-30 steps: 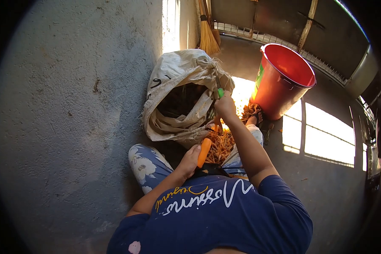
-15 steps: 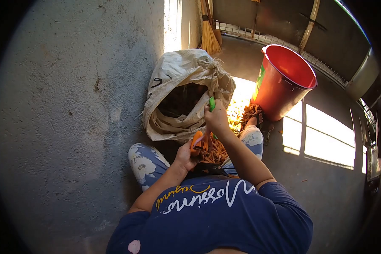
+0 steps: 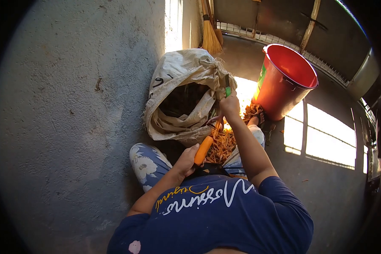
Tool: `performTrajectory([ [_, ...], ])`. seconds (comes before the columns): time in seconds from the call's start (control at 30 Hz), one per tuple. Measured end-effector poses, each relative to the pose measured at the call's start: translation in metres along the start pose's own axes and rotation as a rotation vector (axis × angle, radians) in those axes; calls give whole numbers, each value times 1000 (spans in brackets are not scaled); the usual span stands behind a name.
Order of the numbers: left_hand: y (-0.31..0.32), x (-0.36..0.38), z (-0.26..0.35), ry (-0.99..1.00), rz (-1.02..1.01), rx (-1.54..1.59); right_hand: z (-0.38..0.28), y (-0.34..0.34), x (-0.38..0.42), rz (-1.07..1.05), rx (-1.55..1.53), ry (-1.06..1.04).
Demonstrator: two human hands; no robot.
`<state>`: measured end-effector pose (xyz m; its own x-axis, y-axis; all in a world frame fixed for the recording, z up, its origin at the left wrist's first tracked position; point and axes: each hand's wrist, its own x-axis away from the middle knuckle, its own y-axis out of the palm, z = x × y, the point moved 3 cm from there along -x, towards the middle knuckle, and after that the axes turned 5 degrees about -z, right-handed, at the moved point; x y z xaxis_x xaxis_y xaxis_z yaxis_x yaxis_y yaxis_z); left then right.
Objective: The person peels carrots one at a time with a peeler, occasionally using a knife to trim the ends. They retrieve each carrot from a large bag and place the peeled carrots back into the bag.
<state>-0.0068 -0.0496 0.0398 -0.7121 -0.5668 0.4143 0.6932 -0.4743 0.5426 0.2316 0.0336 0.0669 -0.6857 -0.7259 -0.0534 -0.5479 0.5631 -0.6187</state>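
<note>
Your left hand was closed round the near end of a carrot, fingers and thumb wrapped against it, while its far end stood out bare, tilted up and to the right over your lap. Your right hand, farther out, was a fist round a green-handled tool; what kind it was, you could not tell for certain. Orange peelings lay heaped between your knees, just beside the carrot.

The carrot looked stiff and fairly light, solid enough to bear a firm squeeze without denting, though a sideways bend could have snapped it. Its smooth orange surface was probably damp and slick, so the near end was the best place to hold, with your fingertips kept low and the far end left free.

An open sack slumped by the wall, its mouth facing you. To the right, a red bucket stood near your foot, and a broom leaned on the far side.
</note>
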Motion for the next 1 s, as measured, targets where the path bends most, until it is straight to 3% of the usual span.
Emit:
performTrajectory([
  [0.03,4,4,-1,26,-75,-65,6,-9,-1,-15,-47,61],
  [0.1,-4,-2,-3,37,-21,-46,12,-17,-9,-18,-109,117],
  [0.27,-12,-7,5,-21,29,167,17,-10,2,20,-73,-16],
  [0.33,-6,-7,13,-7,-225,469,20,-13,1,11,-177,-62],
  [0.4,-11,-8,14,-1,-312,460,19,-19,1,-28,-228,-44],
  [0.47,-13,-7,19,245,-107,-90,15,-26,5,-71,-272,-23],
  [0.57,-7,-8,20,326,-42,-205,-5,-33,20,-118,-339,-46],
  [0.7,-10,-9,16,276,-67,-160,-14,-28,28,-29,-323,-199],
  [0.77,-10,-7,16,230,-128,42,-15,-28,31,-8,-351,-250],
  [0.83,-15,-8,18,261,-149,61,-20,-31,36,-213,-417,-242],
  [0.87,-17,-8,20,290,-171,80,-22,-36,42,-213,-417,-246],
  [1.0,-25,-8,29,342,-16,-255,-26,-31,83,-860,-188,-456],
])
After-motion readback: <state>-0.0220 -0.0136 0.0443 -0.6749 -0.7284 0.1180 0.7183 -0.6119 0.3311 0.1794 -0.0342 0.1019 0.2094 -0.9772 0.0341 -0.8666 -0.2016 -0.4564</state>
